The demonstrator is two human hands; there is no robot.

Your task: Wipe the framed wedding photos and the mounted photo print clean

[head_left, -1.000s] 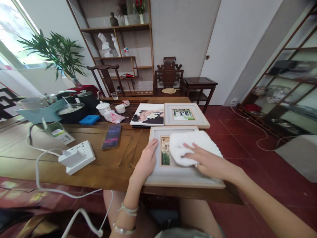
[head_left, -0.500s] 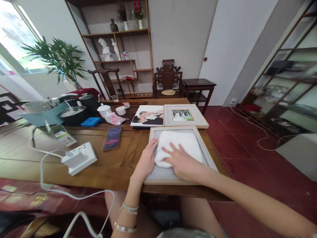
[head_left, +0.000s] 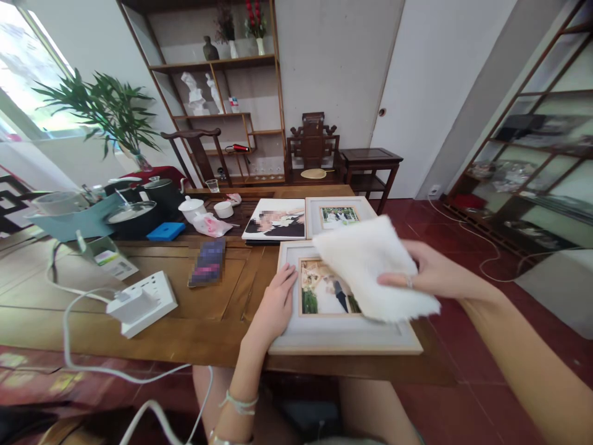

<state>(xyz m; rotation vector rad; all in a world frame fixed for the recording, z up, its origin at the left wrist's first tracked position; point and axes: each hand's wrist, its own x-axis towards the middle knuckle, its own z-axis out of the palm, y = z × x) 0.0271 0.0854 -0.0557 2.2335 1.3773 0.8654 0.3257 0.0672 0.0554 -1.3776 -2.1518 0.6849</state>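
Observation:
A white fluffy cloth (head_left: 370, 272) hangs from my right hand (head_left: 428, 270), pinched between thumb and fingers above the right part of a picture frame (head_left: 333, 343). The cloth covers part of the frame's front and its photo (head_left: 319, 293), which shows at the left. My left hand (head_left: 277, 303) lies on the frame's left border with its fingers stretched out flat. The frame lies face up at the table's front edge. Behind it are a second picture frame (head_left: 315, 216), its right side partly hidden by the cloth, and a photo album (head_left: 254, 233).
On the wooden table (head_left: 208, 321) at the left are a white power strip (head_left: 148, 303) with a cable, a blurred-out flat item (head_left: 207, 262), a blue box (head_left: 165, 232), a lidded pot (head_left: 132, 216) and a white teapot (head_left: 191, 207). Red tiled floor (head_left: 445, 290) lies to the right.
My right hand has lifted the cloth off the frame and moved right and up, uncovering part of the photo. My left hand stays on the frame's left edge.

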